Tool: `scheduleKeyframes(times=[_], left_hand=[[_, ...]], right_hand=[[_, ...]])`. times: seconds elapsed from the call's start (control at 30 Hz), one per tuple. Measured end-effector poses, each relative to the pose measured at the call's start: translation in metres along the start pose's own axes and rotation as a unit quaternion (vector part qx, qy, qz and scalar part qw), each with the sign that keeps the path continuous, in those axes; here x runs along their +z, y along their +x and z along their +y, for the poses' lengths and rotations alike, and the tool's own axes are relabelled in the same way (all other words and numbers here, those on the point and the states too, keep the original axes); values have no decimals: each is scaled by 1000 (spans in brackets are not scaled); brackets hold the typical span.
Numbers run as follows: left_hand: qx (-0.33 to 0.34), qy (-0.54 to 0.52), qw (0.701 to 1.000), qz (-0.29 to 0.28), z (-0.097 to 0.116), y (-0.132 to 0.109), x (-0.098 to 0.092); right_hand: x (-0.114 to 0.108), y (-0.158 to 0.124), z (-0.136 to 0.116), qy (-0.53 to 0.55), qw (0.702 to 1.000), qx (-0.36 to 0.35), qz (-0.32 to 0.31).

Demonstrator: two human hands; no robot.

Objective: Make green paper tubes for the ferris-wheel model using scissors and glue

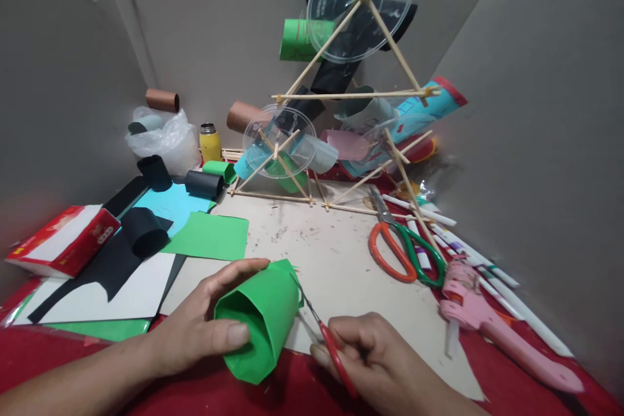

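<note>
Cupping green tube (277,302), left hand (202,325), gripping scissors (333,352), right hand (373,351)

Yellow bottle (210,144) beside plastic bag (170,143)

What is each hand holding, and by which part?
The left hand grips the green paper tube by its side, near the open end; the right hand holds the red-handled scissors by their handles.

Red cloth (58,361) underneath. Pale board (316,234) over it, mid-scene — big scissors (387,216) flat at right. Glue gun (509,343) across board's right edge; white tubes (541,328) farther right — green sheet (217,234) overlapping left.
</note>
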State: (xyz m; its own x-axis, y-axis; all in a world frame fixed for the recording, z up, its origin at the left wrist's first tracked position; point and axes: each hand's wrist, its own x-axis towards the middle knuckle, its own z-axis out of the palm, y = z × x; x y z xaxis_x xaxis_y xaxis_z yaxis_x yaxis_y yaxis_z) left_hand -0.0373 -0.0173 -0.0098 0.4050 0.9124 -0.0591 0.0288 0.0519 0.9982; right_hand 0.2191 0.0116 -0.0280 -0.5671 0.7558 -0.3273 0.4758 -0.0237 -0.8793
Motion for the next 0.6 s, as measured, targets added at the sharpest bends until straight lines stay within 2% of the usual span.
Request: scheduleKeyframes(times=[0.13, 0.37, 0.6], left_hand=[[-1, -24, 1000, -5, 4, -1, 0], [5, 24, 1000, -12, 6, -1, -3], [-3, -2, 1000, -6, 3, -1, -4]], right_hand=[[0, 0, 2, 5, 1000, 5, -14], [1, -2, -2, 8, 1000, 19, -12], [0, -2, 1, 33, 999, -1, -31]])
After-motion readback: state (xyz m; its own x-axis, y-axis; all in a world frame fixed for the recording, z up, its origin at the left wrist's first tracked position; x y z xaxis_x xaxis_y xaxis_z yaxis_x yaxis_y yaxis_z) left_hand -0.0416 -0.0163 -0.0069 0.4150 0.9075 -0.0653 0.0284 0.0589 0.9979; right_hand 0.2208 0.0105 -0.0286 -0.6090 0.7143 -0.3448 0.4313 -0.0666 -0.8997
